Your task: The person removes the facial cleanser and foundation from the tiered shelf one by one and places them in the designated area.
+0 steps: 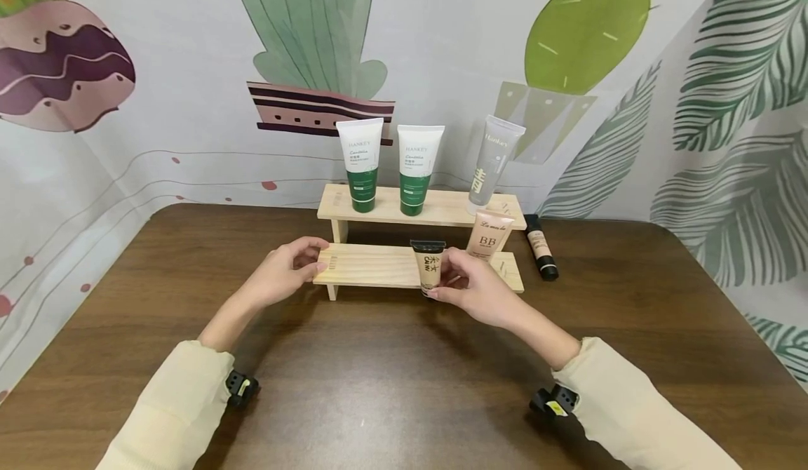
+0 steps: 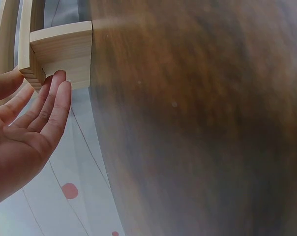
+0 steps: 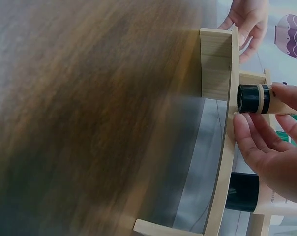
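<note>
My right hand point(image 1: 476, 287) pinches a small beige tube with a black cap point(image 1: 429, 265) between thumb and fingers. The tube stands cap down at the front edge of the lower step of a pale wooden two-step rack point(image 1: 372, 265). In the right wrist view its black cap point(image 3: 253, 99) is right at the board's edge. My left hand point(image 1: 287, 270) grips the left end of that lower step, thumb on the front side; in the left wrist view, several fingers point(image 2: 55, 110) reach beside the step's leg. A pink BB cream tube point(image 1: 489, 235) stands just behind my right hand.
On the upper step stand two white-and-green tubes point(image 1: 360, 165) point(image 1: 419, 168) and a grey translucent tube point(image 1: 494, 165). A slim beige tube with a black cap point(image 1: 541, 247) lies on the brown table point(image 1: 379, 386), right of the rack. A cactus-print cloth point(image 1: 454, 49) hangs behind.
</note>
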A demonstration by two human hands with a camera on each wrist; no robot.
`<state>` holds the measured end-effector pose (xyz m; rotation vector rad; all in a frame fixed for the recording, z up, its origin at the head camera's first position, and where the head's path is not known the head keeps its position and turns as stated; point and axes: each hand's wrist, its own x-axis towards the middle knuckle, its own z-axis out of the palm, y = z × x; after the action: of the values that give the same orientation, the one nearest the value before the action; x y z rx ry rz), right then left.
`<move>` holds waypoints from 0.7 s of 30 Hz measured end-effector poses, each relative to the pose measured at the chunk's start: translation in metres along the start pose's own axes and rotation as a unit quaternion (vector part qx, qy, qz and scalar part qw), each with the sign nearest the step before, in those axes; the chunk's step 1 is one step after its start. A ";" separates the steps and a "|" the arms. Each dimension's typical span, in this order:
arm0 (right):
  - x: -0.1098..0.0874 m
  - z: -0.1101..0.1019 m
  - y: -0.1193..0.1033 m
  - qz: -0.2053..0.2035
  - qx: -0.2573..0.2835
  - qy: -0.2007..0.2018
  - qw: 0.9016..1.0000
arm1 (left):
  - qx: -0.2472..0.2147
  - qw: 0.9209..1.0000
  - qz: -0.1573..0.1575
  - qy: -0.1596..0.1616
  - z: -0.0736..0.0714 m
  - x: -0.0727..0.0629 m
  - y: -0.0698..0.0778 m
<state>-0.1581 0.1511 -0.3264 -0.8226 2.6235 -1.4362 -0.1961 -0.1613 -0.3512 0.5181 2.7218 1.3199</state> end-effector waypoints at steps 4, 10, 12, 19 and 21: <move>-0.003 -0.002 0.000 -0.002 -0.002 0.000 1.000 | -0.001 1.000 0.000 0.000 0.000 0.000 0.000; -0.009 -0.006 0.003 0.001 0.001 -0.010 1.000 | -0.006 1.000 -0.001 -0.001 -0.001 -0.001 0.002; -0.011 -0.008 0.004 0.003 0.001 -0.012 1.000 | -0.008 1.000 -0.002 -0.002 -0.001 -0.001 0.002; -0.018 -0.014 0.006 0.001 -0.005 -0.012 1.000 | -0.001 1.000 -0.003 0.000 -0.001 -0.001 0.002; -0.020 -0.017 0.007 -0.001 -0.009 -0.013 1.000 | -0.001 1.000 -0.003 0.000 -0.001 -0.001 0.001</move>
<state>-0.1487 0.1762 -0.3267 -0.8398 2.6203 -1.3950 -0.1945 -0.1614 -0.3499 0.5092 2.7205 1.3214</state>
